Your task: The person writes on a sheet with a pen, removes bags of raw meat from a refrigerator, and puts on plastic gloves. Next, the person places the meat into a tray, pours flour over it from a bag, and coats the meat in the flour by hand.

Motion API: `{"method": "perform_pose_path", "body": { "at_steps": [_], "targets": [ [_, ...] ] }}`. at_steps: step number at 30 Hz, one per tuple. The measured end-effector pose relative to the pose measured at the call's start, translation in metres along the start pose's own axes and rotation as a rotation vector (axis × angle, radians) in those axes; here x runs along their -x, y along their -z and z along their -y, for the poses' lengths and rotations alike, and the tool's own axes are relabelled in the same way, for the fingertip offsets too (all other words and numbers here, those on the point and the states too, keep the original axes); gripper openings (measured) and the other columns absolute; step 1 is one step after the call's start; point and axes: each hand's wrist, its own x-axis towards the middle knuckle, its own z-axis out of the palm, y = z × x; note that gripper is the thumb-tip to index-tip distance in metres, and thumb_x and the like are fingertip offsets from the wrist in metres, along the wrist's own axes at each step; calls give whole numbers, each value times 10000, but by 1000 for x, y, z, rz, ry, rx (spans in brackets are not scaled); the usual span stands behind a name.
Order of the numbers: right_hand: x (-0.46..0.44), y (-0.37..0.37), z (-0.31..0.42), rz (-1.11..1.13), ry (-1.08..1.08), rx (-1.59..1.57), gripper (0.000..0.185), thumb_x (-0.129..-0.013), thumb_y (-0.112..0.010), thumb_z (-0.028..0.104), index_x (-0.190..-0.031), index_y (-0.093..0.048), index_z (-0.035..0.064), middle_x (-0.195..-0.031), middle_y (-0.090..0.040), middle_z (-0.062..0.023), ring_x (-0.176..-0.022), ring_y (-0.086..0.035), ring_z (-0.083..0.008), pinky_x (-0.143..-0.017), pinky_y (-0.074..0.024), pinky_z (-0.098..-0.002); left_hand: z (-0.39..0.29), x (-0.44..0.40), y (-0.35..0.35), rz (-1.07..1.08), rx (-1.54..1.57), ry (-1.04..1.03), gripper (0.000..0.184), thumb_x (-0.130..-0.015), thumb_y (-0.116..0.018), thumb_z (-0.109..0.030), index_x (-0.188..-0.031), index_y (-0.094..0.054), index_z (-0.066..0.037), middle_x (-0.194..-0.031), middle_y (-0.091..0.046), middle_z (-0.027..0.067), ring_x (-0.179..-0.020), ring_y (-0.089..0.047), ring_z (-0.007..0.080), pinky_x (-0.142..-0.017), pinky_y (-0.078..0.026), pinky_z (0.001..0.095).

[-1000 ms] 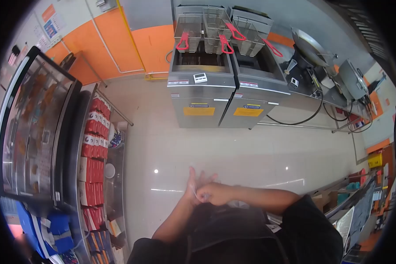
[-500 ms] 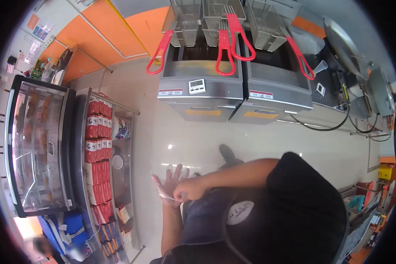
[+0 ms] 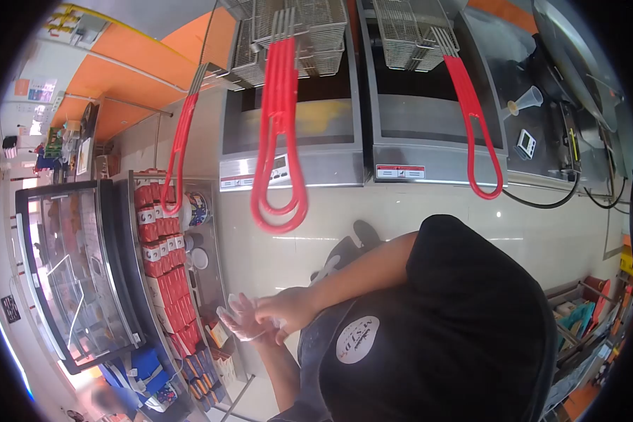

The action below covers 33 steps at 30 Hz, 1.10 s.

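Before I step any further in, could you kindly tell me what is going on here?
A person stands before the fryers, left hand in a clear glove, right hand against it; whether the right one grips the glove is unclear. Red-handled wire baskets sit over the fryers, and red-and-white packs are stacked off to the left.

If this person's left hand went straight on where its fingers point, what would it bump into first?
Probably the edge of the metal shelf beside the red boxes, though depth is unclear, so the left hand might pass above it.
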Motion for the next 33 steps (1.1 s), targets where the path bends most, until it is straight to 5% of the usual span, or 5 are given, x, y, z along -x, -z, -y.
{"method": "perform_pose_path", "body": {
  "at_steps": [2, 9, 13, 24, 33],
  "targets": [
    [0, 1, -3, 53, -43, -13, 226, -898, -657, 229, -1050, -607, 69, -1008, -646, -115, -1061, -614, -326, -873, -474, -456, 12, -12, -29, -643, -253, 68, 527, -1029, -445, -434, -1507, -320, -252, -1461, -473, 59, -1392, -377, 375, -1092, -363, 633],
    [4, 18, -24, 26, -25, -29, 176, -927, -596, 187, -1017, -626, 38, -973, -667, -135, -942, -652, -304, -837, -484, -423, 35, -55, -98, -908, -168, 333, 781, -920, -575, -588, -1483, -296, -123, -1403, -437, 141, -1339, -387, 364, -1051, -384, 667],
    [15, 28, -26, 70, -96, -180, 172, -927, -591, 173, -1005, -636, 27, -910, -675, -137, -890, -656, -272, -800, -485, -401, 49, -57, -63, -949, 110, 311, 676, -881, -587, -628, -1456, -397, -328, -1424, -486, 78, -1305, -446, 395, -1002, -349, 752],
    [29, 57, -7, 179, -174, -196, 151, -908, -611, 163, -1002, -638, 47, -895, -678, -99, -851, -648, -236, -784, -474, -382, 56, -65, -113, -353, 239, 762, 1134, -755, -558, -833, -1565, -195, -127, -1546, -259, 250, -1359, -331, 509, -1057, -277, 739],
    [25, 59, -13, 68, -87, -189, 146, -897, -643, 152, -989, -642, 39, -937, -705, -141, -898, -680, -283, -801, -505, -400, 47, -103, -155, -621, 240, 283, 782, -862, -540, -720, -1395, -506, -149, -1449, -460, 144, -1355, -407, 330, -1182, -220, 532]
  ]
}}
